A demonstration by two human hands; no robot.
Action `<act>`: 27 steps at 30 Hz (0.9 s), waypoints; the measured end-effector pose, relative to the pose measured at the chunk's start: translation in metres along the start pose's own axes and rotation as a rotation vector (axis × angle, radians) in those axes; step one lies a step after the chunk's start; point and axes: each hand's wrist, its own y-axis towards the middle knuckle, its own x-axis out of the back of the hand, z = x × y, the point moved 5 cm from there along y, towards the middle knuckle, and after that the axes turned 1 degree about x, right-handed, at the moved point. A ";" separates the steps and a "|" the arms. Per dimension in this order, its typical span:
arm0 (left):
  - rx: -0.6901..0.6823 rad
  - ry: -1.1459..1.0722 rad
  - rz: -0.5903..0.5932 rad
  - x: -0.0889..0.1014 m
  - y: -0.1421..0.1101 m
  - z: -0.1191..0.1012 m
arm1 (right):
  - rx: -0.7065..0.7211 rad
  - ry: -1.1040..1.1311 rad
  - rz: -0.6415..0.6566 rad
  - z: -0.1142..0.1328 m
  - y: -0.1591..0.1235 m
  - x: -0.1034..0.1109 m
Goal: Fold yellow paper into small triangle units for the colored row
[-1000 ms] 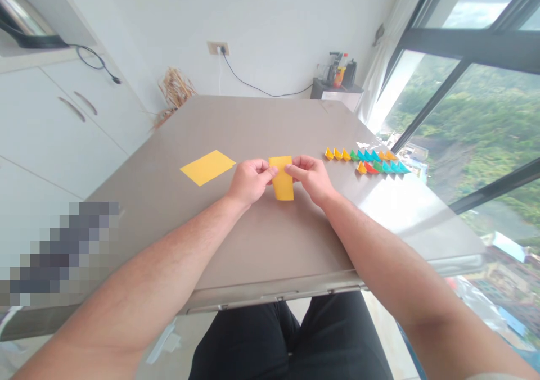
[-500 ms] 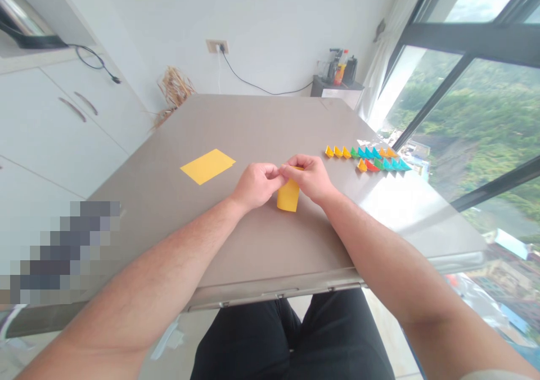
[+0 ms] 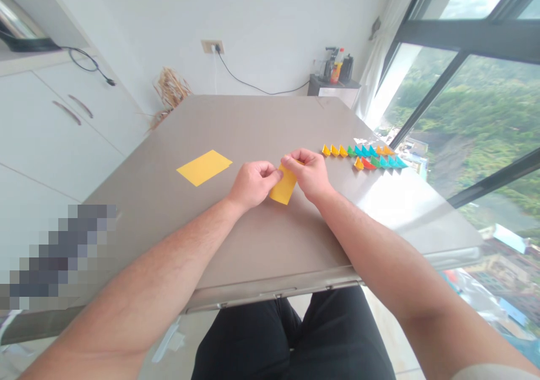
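A yellow piece of paper [image 3: 284, 188], which looks folded, is held between my two hands just over the table. My left hand [image 3: 254, 184] is closed in a pinch at its left edge. Thumb and fingers of my right hand [image 3: 310, 172] grip its upper right part and cover that corner. Farther left, more yellow paper [image 3: 205, 168] lies flat on the table, apparently more than one sheet. To the right stand two rows of small folded paper boats [image 3: 367, 163] in yellow, orange, green, red and blue.
The grey-brown table [image 3: 253, 121] reaches back toward the white wall. A small cabinet [image 3: 335, 87] with a bottle [image 3: 336, 68] and dark appliances stands behind it. Dried stalks [image 3: 171, 93] are at the far left corner. A large window [image 3: 476, 99] borders the right side.
The yellow paper has tilted, its lower end swinging to the left and slightly up. My right hand has shifted a little left and up; both hands still pinch the paper.
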 end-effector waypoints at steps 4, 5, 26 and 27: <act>0.024 0.031 0.017 0.000 -0.001 0.003 | -0.005 0.047 -0.071 -0.002 0.004 0.007; 0.029 0.041 0.018 0.000 -0.001 0.004 | -0.002 0.065 -0.090 -0.003 0.005 0.009; 0.017 -0.115 -0.288 0.020 0.007 0.012 | 0.037 0.105 -0.128 -0.006 0.011 0.017; 0.015 -0.130 -0.316 0.022 0.008 0.013 | 0.040 0.071 -0.089 -0.008 0.011 0.015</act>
